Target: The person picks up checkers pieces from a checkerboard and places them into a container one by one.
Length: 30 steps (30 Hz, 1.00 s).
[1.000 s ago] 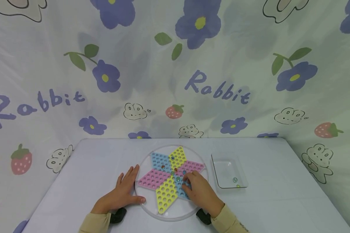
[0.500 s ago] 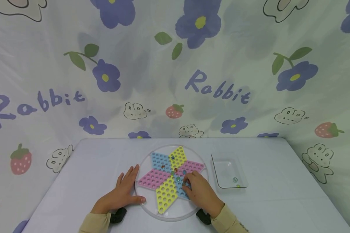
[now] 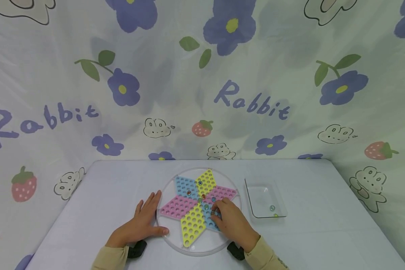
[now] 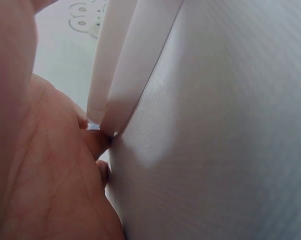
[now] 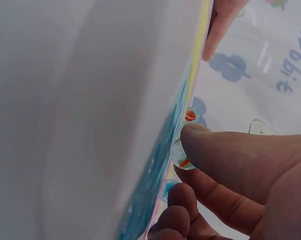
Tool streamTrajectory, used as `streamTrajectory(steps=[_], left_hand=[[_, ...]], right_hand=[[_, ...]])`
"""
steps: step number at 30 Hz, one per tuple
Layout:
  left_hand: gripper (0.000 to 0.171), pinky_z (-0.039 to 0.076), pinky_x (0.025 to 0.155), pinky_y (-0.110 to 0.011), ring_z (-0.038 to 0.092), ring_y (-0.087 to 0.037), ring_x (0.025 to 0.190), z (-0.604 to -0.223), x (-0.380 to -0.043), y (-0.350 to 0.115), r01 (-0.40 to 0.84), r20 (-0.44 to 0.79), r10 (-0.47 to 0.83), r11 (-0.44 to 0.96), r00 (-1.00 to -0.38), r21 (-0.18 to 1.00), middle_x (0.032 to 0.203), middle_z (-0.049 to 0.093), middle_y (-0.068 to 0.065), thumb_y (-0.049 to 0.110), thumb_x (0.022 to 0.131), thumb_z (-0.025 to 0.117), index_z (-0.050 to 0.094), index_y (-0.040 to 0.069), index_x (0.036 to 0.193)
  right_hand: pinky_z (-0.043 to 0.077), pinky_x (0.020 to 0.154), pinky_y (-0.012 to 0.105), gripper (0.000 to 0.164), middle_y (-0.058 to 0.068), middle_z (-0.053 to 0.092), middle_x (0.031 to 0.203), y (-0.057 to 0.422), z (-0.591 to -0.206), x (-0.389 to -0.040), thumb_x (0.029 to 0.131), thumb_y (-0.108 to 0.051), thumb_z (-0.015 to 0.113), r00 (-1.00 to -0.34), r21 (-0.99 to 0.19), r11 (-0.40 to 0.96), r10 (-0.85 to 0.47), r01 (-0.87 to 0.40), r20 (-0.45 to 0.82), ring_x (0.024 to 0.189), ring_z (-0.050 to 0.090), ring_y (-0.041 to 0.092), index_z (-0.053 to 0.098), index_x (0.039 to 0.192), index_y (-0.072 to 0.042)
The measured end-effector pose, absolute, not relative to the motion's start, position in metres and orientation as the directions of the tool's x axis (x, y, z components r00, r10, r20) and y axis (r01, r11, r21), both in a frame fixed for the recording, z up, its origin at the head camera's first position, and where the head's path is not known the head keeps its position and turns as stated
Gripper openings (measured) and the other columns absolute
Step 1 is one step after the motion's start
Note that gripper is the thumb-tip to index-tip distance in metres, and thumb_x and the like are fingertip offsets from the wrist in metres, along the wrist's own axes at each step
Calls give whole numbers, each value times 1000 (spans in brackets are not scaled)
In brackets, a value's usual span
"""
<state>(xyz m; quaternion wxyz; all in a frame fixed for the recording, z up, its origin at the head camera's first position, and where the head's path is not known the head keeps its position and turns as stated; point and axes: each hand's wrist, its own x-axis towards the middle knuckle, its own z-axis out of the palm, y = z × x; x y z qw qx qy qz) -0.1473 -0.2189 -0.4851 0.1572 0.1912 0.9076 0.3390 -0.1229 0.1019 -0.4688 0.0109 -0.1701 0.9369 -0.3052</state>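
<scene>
A round, clear-rimmed Chinese checkers board (image 3: pixel 170 240) with a star of yellow, pink and blue sections lies on the table. My left hand (image 3: pixel 138 225) touches the rim's left side with fingers spread; the left wrist view shows its palm (image 4: pixel 55 165) beside the pale rim (image 4: pixel 123 65). On the near right blue section, my right hand (image 3: pixel 236 223) pinches a clear glass marble (image 5: pixel 178 154) between thumb and index finger, close over the holes. Several other marbles sit near the star's middle, among them an orange one (image 3: pixel 203 197) and a blue one (image 3: pixel 200 183).
To the right of the board stands a clear plastic box (image 3: pixel 256 216) holding a pale marble (image 3: pixel 272 208) and a yellowish one (image 3: pixel 275 215). Behind the white-covered table (image 3: pixel 324 240) hangs a printed cloth (image 3: pixel 175 93) with flowers and rabbits.
</scene>
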Motion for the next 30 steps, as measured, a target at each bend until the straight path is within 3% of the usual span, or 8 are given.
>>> streamTrajectory(steps=[17,30], left_hand=[[127,-16,112,-64,-9,-46,151,-484,-147,-219,239,-152,456,688,-877,685,165,2,-26,47,79,83,-1,-4,159],[125,-12,112,-66,-5,-48,150,-485,-146,-219,280,-105,472,673,-875,685,164,5,-28,46,79,84,2,-6,158]], right_hand=[[54,78,32,14,-2,57,98,105,-459,-124,94,-18,73,-953,-584,763,-298,-276,60,88,57,11,67,105,-10],[54,74,32,14,1,59,97,112,-453,-122,93,-14,74,-943,-570,754,-298,-327,147,86,58,13,68,104,-8]])
